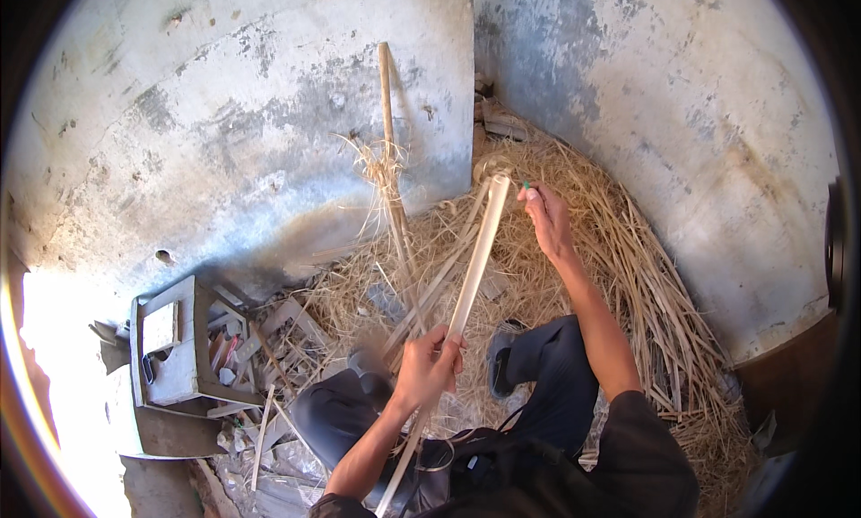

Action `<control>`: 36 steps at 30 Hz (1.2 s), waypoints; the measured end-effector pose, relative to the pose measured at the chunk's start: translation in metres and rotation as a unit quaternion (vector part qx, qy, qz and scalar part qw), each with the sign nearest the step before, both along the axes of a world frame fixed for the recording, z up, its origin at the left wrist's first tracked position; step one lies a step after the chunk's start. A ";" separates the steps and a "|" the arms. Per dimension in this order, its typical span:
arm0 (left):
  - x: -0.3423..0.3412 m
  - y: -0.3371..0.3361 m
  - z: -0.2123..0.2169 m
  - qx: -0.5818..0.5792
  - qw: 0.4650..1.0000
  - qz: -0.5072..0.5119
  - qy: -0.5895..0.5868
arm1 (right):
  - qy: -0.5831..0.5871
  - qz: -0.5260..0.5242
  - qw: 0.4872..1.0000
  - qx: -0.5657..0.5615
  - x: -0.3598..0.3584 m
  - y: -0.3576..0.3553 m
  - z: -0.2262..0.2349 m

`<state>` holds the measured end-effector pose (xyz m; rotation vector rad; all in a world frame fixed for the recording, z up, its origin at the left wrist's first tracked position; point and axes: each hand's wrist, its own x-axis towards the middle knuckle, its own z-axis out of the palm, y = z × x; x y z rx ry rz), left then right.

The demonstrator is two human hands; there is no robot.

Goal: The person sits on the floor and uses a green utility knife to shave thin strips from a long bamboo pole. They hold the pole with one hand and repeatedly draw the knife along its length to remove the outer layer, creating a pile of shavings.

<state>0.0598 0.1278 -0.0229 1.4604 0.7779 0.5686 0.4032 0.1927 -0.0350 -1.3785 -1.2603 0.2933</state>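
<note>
My left hand (427, 367) grips a long pale split cane strip (475, 260) near its lower part; the strip runs up and away from me to a tip by my right hand. My right hand (547, 217) is stretched out at the strip's far end, closed on a small green-handled tool (528, 189) whose blade I cannot make out. Thinner cane strips (432, 289) lie alongside the held one. My knees in dark trousers are below the hands.
A heap of dry straw and cane (628, 276) fills the corner of two worn plastered walls. A wooden stick (388, 132) leans on the left wall. A grey overturned plastic stool (170, 352) and scattered scraps lie at the left. A dark bag (484, 469) rests on my lap.
</note>
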 end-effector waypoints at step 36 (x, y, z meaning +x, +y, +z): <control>-0.004 0.037 -0.021 -0.252 0.950 0.003 -0.183 | -0.224 0.260 0.936 -0.076 -0.104 -0.029 0.006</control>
